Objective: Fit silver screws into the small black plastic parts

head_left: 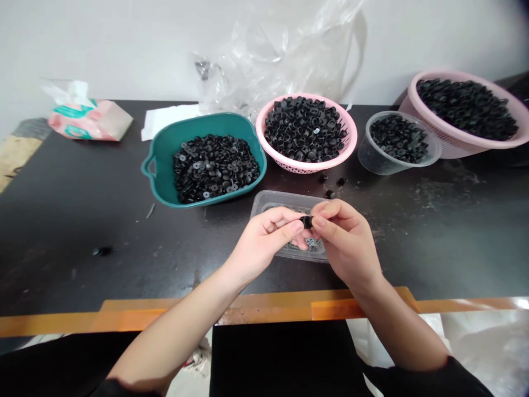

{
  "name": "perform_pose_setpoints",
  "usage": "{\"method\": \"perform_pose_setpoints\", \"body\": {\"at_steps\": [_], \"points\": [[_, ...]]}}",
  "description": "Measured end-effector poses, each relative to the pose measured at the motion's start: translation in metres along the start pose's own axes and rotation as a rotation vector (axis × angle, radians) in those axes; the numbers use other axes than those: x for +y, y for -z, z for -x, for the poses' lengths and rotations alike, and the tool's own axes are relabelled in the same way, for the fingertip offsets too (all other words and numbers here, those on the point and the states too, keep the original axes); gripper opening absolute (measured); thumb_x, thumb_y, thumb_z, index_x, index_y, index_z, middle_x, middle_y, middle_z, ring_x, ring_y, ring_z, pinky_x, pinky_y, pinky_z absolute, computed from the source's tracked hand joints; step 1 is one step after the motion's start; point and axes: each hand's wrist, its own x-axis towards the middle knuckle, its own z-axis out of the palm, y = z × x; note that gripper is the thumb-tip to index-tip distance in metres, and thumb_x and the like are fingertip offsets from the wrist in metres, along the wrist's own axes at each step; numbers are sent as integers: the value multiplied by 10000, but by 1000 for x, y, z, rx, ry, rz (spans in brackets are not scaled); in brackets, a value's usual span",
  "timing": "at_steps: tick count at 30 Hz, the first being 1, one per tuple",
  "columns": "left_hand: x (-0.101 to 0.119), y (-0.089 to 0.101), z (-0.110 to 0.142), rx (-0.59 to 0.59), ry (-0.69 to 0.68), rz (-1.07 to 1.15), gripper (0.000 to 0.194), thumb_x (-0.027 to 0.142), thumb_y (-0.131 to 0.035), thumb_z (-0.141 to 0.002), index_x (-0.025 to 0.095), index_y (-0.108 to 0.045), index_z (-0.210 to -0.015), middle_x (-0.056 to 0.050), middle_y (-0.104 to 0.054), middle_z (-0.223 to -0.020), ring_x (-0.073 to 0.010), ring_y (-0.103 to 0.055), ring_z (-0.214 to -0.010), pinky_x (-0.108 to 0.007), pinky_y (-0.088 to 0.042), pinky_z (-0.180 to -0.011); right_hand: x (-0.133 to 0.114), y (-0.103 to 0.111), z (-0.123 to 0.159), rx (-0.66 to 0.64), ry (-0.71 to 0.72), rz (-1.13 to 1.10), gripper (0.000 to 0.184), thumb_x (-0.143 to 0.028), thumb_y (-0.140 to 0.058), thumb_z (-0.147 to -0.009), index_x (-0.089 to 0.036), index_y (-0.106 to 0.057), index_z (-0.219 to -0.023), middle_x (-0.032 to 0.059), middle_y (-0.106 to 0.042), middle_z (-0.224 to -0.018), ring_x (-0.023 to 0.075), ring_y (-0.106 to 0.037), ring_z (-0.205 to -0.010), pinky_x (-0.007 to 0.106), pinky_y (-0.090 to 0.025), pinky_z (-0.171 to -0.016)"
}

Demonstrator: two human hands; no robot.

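The left hand [260,242] and right hand [347,242] are pinching a small black part [306,222] between their fingertips at centre frame, both grips pressed together on it just above a clear plastic tray [264,203]. Farther up, a teal basket [198,124] and a pink basket [264,132] are holding more black parts on the worktop [82,220], while a clear cup [372,160] and a larger pink basket [454,146] are sitting at upper right.

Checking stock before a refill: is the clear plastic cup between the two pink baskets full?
Partly full: black parts lie in the lower part of the clear plastic cup, and bare clear wall shows above them up to the rim.
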Motion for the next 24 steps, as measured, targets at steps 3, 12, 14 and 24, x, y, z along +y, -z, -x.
{"method": "perform_pose_setpoints", "body": {"at_steps": [3, 12, 14, 24], "points": [[0, -2, 1, -4, -63, -2, 79, 191, -681, -915, 128, -720, -943, -12, -711, -754, -79, -668, -698, -177, -547, -713, 1, 0, 0, -27, -16, -25, 150, -189, -751, -845, -179, -620, -774, -24, -616, -765, 68, -604, -634, 202, -471, -615], [-4, -2, 7, 98, -385, -386, 162, 114, -608, -942, 154, -687, -1076, -10, -709, -817, -94, -694, -736, -212, -586, -738, 10, -4, -2, -103, 5, -141, 105, -171, -720, -875, -203, -623, -853, -12, -614, -897, 73, -617, -714, 209, -483, -633], [-3, 0, 8, 130, -484, -612, 182, 112, -599, -945, 151, -676, -1105, -18, -715, -832, -101, -691, -763, -230, -579, -785, 11, -3, -2, -96, 7, -132, 98, -167, -724, -870, -209, -636, -863, -10, -626, -939, 71, -620, -707, 215, -504, -637], [-1, 2, 9, 199, -657, -1009, 162, 108, -649, -906, 71, -665, -1063, -51, -721, -865, -89, -664, -811, -169, -531, -803, 16, -4, 0, -31, 0, -58, 105, -187, -730, -871, -222, -638, -834, -6, -730, -1091, 67, -634, -707, 243, -537, -746]]}}
